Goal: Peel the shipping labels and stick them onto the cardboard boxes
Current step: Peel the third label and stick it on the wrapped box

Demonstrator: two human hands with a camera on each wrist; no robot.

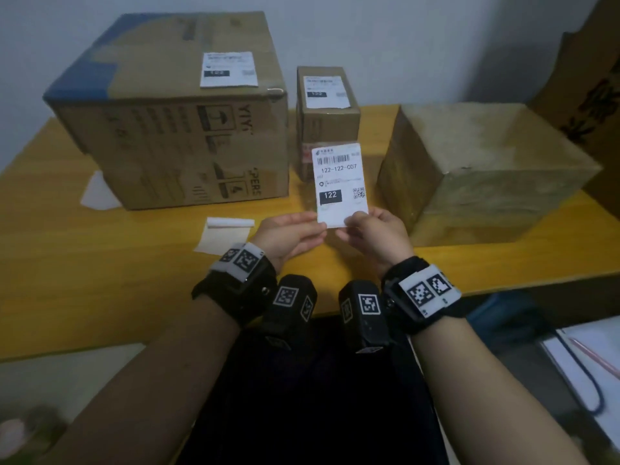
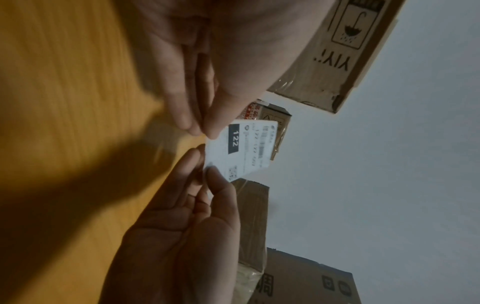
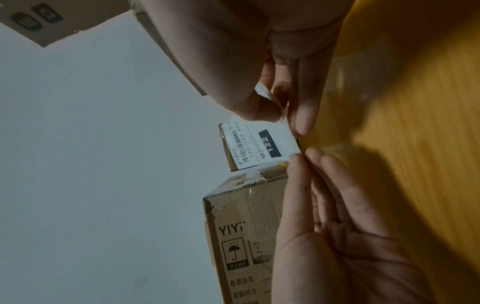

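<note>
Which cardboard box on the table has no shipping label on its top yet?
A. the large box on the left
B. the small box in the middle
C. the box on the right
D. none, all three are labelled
C: the box on the right shows a bare top, while the large box and the small box each carry a white label.

The shipping label (image 1: 339,182) was smooth white paper, matt; the large box (image 1: 174,129) was brown cardboard, its corner taped glossy; the table (image 1: 67,263) looked like yellow wood, faintly grained.

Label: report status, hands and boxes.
Both hands, left and right, pinch label bottom edge. Two boxes labelled; right box bare. Backing scraps on table, nothing blocking.
</note>
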